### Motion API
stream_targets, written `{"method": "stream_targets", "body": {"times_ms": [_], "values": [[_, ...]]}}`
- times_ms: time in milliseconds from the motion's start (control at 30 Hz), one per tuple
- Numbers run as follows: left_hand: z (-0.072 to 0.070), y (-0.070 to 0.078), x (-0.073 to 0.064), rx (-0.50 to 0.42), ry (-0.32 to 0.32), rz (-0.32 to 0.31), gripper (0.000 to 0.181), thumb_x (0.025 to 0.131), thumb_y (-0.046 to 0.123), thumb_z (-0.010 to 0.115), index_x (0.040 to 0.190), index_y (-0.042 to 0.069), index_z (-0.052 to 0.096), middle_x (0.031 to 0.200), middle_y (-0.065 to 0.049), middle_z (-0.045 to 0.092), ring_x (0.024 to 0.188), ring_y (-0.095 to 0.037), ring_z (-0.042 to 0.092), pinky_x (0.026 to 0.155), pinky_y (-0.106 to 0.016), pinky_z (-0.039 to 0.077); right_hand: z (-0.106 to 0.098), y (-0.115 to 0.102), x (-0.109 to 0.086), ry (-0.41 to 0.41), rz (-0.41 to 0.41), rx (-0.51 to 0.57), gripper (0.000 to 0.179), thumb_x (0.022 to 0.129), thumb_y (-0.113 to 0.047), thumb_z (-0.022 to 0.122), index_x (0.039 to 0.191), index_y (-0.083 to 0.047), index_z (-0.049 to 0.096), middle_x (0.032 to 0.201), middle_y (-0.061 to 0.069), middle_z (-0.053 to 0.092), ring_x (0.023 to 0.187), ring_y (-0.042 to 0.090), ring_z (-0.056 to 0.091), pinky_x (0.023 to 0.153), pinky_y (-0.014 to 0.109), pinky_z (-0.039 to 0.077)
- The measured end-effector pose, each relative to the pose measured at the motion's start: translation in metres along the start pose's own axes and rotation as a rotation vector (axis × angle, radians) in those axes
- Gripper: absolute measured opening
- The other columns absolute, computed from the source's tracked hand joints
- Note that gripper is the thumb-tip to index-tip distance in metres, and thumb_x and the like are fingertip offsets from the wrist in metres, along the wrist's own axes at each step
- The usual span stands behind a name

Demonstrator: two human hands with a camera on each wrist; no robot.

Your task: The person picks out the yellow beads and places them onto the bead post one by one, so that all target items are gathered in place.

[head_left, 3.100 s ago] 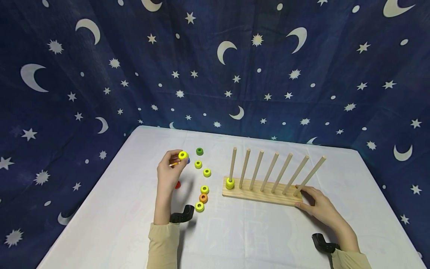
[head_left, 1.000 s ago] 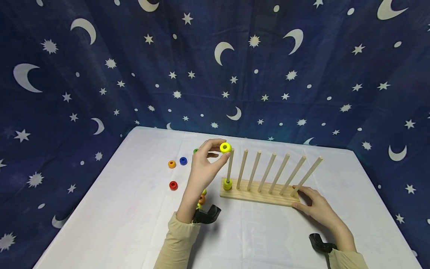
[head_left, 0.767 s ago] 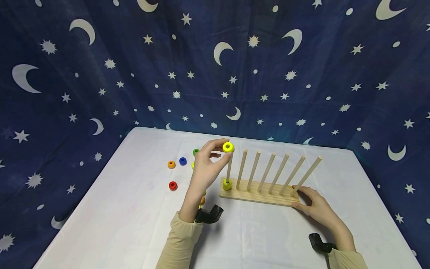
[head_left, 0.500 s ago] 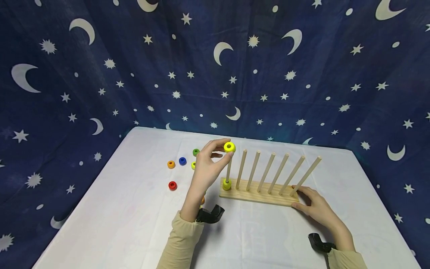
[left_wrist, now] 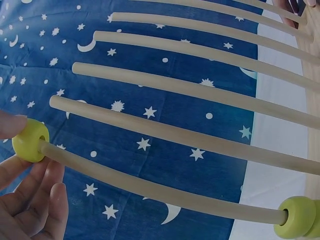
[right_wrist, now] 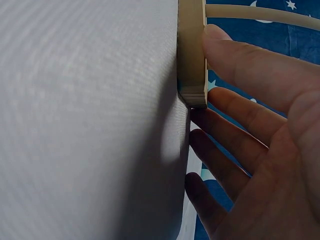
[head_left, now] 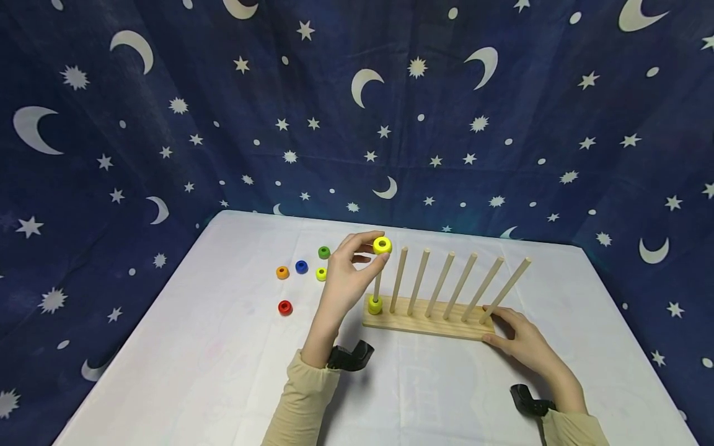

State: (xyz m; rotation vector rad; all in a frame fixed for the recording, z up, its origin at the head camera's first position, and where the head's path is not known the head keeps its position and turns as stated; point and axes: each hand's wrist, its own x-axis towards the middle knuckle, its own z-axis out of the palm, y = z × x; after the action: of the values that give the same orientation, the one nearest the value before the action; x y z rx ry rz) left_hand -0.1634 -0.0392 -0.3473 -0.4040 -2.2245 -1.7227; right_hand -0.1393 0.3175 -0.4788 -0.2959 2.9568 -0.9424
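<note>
My left hand (head_left: 346, 279) pinches a yellow bead (left_wrist: 31, 142) between thumb and fingers at the top of the leftmost peg. In the left wrist view the tip of that peg (left_wrist: 150, 190) enters the bead's hole. Yellow beads (head_left: 375, 306) sit at the foot of the same peg, on the wooden peg stand (head_left: 429, 324). The other pegs carry nothing. At the stand's right end my right hand (head_left: 521, 339) grips the base, thumb on the near side and fingers behind; the right wrist view shows the thumb (right_wrist: 220, 47) against the wood.
Left of the stand, loose beads lie on the white table (head_left: 184, 359): green (head_left: 324, 252), blue (head_left: 301, 267), orange (head_left: 282, 272), red (head_left: 285, 308) and yellow (head_left: 321, 274). My left forearm covers part of that area. A dark star-and-moon cloth (head_left: 312, 93) hangs behind.
My left hand has carried the yellow bead rightward from among the loose beads to the leftmost peg and lowered it slightly at the tip. My right hand keeps its hold on the base.
</note>
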Motion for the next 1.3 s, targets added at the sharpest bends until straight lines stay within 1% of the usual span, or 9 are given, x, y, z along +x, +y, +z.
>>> {"method": "stream_targets", "body": {"times_ms": [267,567,900,1133,1300], "values": [[0.0009,-0.0023,-0.0002,0.004,-0.008,-0.002,0.035,0.085,0.012,0.070,0.120,0.011,0.066,0.112,-0.007,0.065,0.098,-0.021,0.063,0.084,-0.037,0.055,0.0001,0.0006,0.0005,-0.001,0.001,-0.009,0.064,0.081,-0.030,0.075,0.133,-0.001,0.052,0.135,0.025,0.052,0.129,0.050,0.039,0.102,0.068,0.029],[0.0006,-0.0023,-0.0020,0.024,-0.019,-0.010,0.040,0.084,0.012,0.071,0.123,0.012,0.064,0.112,-0.006,0.066,0.097,-0.021,0.063,0.083,-0.037,0.054,-0.0016,-0.0017,0.0009,-0.004,0.008,-0.018,0.065,0.081,-0.031,0.075,0.133,0.000,0.051,0.135,0.026,0.051,0.129,0.050,0.039,0.102,0.068,0.029],[0.0001,-0.0032,-0.0014,0.040,-0.026,-0.038,0.036,0.086,0.014,0.070,0.121,0.015,0.064,0.113,-0.003,0.065,0.099,-0.017,0.063,0.084,-0.033,0.053,-0.0011,-0.0032,0.0002,-0.009,0.006,-0.018,0.066,0.082,-0.034,0.075,0.133,0.000,0.051,0.135,0.027,0.051,0.129,0.051,0.039,0.102,0.068,0.029],[-0.0007,-0.0045,-0.0005,0.033,-0.034,-0.041,0.036,0.086,0.015,0.069,0.121,0.012,0.064,0.114,-0.004,0.065,0.100,-0.019,0.063,0.085,-0.035,0.053,-0.0005,-0.0029,-0.0004,-0.004,0.000,-0.016,0.064,0.081,-0.031,0.075,0.133,0.000,0.052,0.135,0.028,0.051,0.128,0.051,0.040,0.101,0.068,0.030],[-0.0008,-0.0055,-0.0006,0.035,-0.029,-0.047,0.034,0.086,0.016,0.070,0.120,0.014,0.065,0.115,-0.003,0.065,0.101,-0.018,0.062,0.085,-0.035,0.053,-0.0007,-0.0021,0.0001,-0.004,-0.001,-0.014,0.065,0.081,-0.032,0.075,0.133,0.000,0.052,0.135,0.027,0.052,0.129,0.050,0.039,0.101,0.068,0.030]]}}
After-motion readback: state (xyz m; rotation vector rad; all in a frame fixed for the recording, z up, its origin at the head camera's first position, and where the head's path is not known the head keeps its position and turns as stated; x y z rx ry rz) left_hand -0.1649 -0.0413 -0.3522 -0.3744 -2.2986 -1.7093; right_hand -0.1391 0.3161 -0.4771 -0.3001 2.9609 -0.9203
